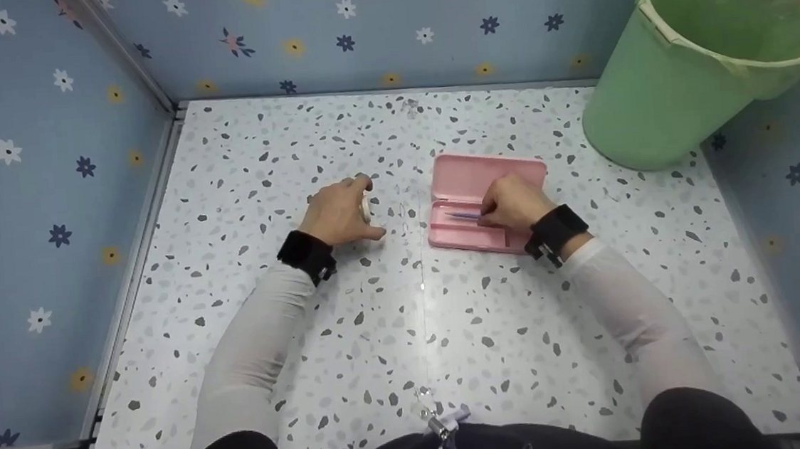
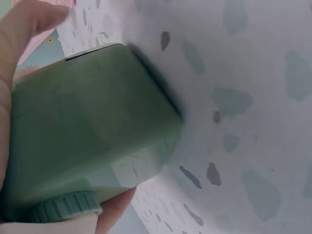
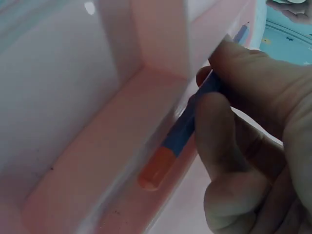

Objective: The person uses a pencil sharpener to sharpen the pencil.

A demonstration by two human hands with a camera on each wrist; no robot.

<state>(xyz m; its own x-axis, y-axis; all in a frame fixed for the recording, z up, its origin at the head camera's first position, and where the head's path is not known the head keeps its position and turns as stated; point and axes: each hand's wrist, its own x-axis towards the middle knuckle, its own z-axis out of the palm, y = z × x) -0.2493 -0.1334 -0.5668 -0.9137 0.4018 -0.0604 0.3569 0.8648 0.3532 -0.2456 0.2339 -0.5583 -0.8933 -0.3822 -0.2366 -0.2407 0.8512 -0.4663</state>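
Note:
My left hand (image 1: 338,211) curves round a green box-shaped object that looks like a pencil sharpener (image 2: 92,117), with a ribbed knob (image 2: 66,207) on it. In the head view the hand hides nearly all of it, leaving a pale edge between thumb and fingers. Its thumb (image 2: 34,19) sticks out straight. Over an open pink pencil case (image 1: 469,240), my right hand (image 1: 516,201) pinches a blue pencil (image 3: 183,129) between thumb and fingertips. The pencil's orange end and sharp tip both show; it lies along the case's long compartment.
The case's raised lid (image 1: 457,177) leans toward the back. A tall green bin (image 1: 654,97) stands at the back right corner. Flower-patterned walls (image 1: 385,33) border the speckled white table (image 1: 353,356) at the back and sides.

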